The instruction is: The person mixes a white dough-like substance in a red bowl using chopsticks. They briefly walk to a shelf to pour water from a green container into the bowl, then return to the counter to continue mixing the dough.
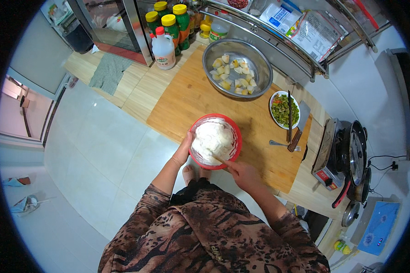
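Observation:
My left hand point(183, 150) grips the left side of a red bowl point(239, 138), its thumb near the rim. The bowl is at the front edge of a wooden cutting board point(177, 102). Inside lies a white, lumpy flour mixture or dough point(213, 136), with smears up the bowl's wall. My right hand point(244, 174) is closed on a thin wooden utensil point(220, 159), perhaps chopsticks, whose tip is in the mixture at the near right side. My fingers hide the rest of it.
Behind stands a steel basin point(208, 73) of cut pale yellow pieces in water. To the right are a plate of chopped green vegetables point(281, 109) with dark chopsticks point(289, 112), a cleaver point(303, 114), a fork point(276, 143) and a portable stove point(324, 163) with pans. Bottles point(164, 54) stand at the back left.

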Available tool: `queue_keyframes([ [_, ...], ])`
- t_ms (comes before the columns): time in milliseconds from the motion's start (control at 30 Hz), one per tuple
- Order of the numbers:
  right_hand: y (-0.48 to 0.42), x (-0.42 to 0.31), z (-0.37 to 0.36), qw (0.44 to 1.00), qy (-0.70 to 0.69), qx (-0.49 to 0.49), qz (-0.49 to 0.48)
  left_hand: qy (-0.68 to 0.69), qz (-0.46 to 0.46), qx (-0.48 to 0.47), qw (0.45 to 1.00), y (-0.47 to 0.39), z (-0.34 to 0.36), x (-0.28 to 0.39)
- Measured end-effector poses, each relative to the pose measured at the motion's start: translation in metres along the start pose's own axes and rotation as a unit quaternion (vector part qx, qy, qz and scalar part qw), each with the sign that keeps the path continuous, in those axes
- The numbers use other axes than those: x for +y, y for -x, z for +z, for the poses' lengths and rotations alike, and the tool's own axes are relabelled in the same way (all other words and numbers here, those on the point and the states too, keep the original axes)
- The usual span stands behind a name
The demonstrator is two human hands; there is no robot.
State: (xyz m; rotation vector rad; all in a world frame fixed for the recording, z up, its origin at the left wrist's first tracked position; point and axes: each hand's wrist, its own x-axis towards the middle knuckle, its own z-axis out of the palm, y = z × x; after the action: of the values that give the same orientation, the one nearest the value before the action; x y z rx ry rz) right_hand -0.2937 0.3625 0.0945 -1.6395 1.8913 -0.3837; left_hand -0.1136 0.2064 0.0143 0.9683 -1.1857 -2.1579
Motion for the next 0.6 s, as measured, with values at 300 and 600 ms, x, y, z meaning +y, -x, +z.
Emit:
queue_keyframes([
  [300, -0.001, -0.011, -0.004, 0.999, -0.016, 0.034, 0.027, 0.042, -0.008, -0.035, 0.998, -0.002, -0.004, -0.006],
  [600, -0.007, -0.025, -0.019, 0.987, 0.006, 0.096, 0.128, -0.024, 0.035, 0.008, 0.999, 0.001, 0.005, 0.003],
])
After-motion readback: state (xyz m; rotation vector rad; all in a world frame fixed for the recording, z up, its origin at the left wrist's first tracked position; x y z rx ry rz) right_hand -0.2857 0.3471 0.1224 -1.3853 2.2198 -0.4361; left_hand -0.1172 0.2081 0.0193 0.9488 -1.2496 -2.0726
